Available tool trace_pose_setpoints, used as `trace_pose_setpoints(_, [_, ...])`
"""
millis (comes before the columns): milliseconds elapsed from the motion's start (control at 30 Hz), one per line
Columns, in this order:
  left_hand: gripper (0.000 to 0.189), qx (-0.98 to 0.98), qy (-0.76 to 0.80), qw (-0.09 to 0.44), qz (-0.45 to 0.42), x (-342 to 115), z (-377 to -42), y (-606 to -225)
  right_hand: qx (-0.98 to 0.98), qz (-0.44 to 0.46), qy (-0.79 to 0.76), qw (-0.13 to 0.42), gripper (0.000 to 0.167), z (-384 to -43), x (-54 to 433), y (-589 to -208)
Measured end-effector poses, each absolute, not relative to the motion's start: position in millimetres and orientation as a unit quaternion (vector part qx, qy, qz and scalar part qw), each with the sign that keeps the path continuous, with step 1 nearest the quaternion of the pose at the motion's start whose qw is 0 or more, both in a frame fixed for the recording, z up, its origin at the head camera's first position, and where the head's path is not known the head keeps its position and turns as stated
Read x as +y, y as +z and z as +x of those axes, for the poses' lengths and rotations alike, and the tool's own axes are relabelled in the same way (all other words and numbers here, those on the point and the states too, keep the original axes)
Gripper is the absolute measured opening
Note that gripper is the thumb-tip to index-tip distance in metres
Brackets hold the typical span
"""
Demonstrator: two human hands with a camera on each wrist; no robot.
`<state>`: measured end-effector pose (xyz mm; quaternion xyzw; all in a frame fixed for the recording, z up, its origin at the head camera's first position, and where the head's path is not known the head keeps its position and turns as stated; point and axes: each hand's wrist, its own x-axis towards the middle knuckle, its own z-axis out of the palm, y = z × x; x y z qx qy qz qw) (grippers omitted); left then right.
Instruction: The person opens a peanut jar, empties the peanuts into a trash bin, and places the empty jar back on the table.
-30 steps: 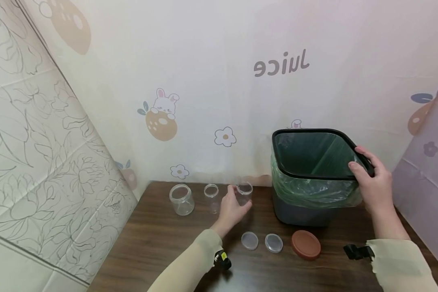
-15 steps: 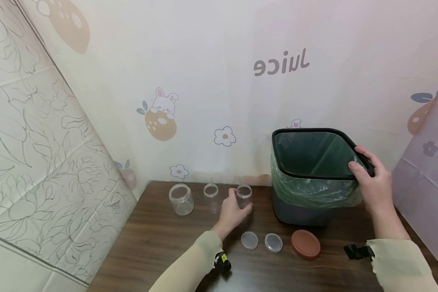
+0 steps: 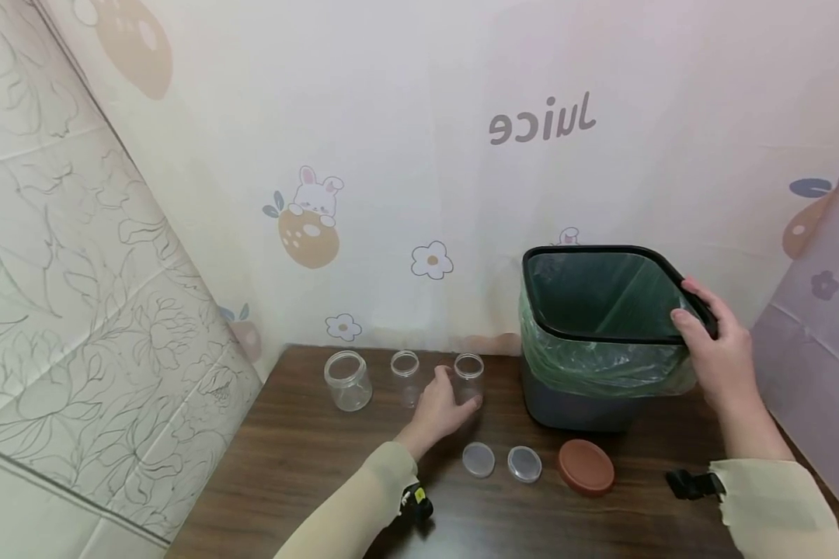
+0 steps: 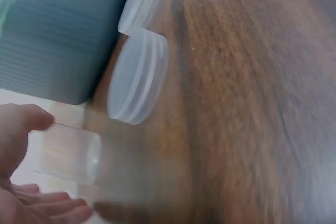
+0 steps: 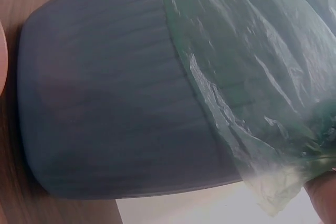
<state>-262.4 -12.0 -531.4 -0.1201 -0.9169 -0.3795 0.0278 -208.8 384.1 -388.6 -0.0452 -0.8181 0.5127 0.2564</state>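
My left hand is at a small clear jar that stands upright and lidless on the table, left of the bin. In the left wrist view the thumb is close to the jar, and the straight fingers are spread on its other side, apart from it. With thumb and fingers, my right hand grips the black right rim of a dark grey trash bin. A green bin bag lines the bin and folds over its rim. In the right wrist view, most of that hand is out of frame.
Farther left on the wooden table stand a slim clear jar and a wider clear jar, both lidless. Two clear lids, one left and one right, lie before the bin beside a reddish-brown lid. A printed curtain hangs behind.
The small jar has come down slightly and now stands on the table. My left hand has loosened from it and drawn back slightly left. My right hand keeps its hold on the bin rim.
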Motion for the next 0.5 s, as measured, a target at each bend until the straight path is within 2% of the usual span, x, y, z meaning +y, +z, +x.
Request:
trace_pose_setpoints(300, [0.078,-0.932,-0.297,-0.02,-0.206,-44,-240,-486,-0.865,-0.018,0.436,0.246,0.061,-200,398,-382])
trace_pose_setpoints(500, [0.067,-0.924,-0.265,-0.012,-0.275,-74,-219,-467,-0.88,0.025,0.394,0.263,0.071,-171,413,-395])
